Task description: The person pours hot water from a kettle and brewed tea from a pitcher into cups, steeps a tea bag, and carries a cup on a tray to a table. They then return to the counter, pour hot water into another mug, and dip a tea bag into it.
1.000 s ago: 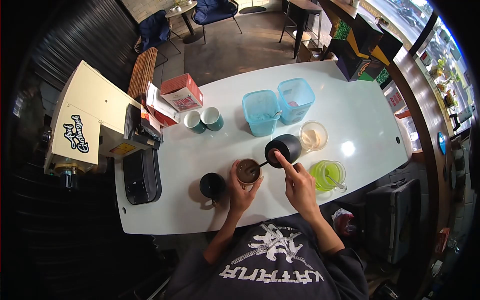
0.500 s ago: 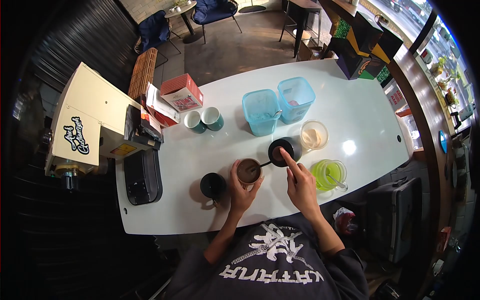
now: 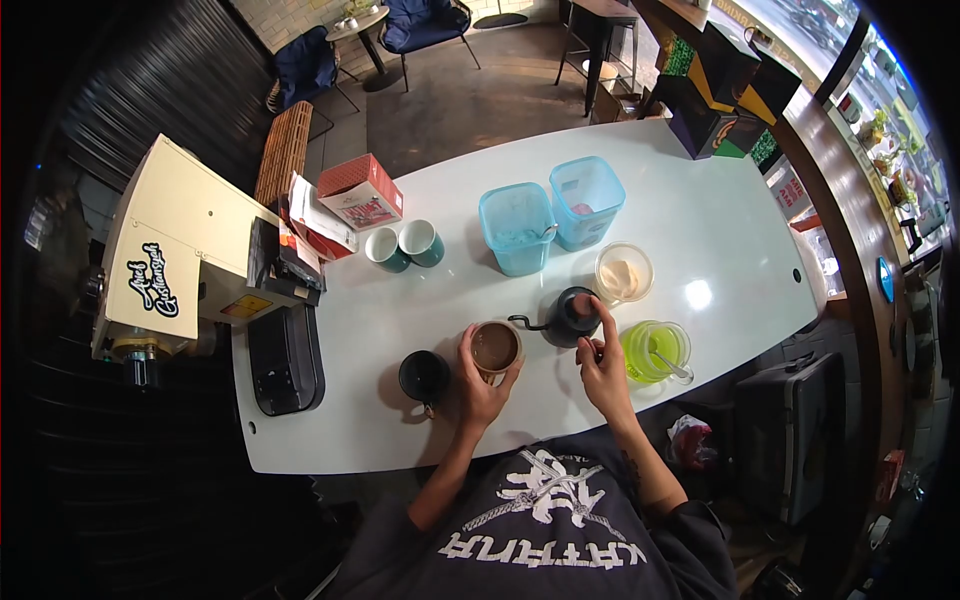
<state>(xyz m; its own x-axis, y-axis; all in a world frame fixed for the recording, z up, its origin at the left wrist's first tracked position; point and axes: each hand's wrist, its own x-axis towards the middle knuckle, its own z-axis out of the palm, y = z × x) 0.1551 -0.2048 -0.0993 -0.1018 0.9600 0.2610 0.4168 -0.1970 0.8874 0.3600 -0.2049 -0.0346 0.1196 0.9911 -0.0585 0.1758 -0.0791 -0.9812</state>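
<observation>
In the head view my left hand (image 3: 482,395) is wrapped round a cup filled with brown liquid (image 3: 496,347), which is on or just above the table. My right hand (image 3: 603,376) grips the handle of a small black gooseneck kettle (image 3: 574,318), a finger lying along its lid. The kettle looks upright, its thin curved spout pointing left, apart from the cup's rim. A dark mug (image 3: 424,376) stands left of my left hand. To the right of my right hand is a clear jug of green liquid (image 3: 655,352) with a spoon in it.
Beyond the kettle stand a clear tub with cream-coloured contents (image 3: 622,275) and two blue plastic containers (image 3: 516,225) (image 3: 588,200). Two teal cups (image 3: 421,243), a red box (image 3: 360,192) and a cream machine (image 3: 180,240) are at the left. Black boxes (image 3: 705,120) stand at the far right.
The kettle has gone from tilted, with its spout over the cup, to upright, moving slightly right and away. My left hand still holds the cup in about the same place.
</observation>
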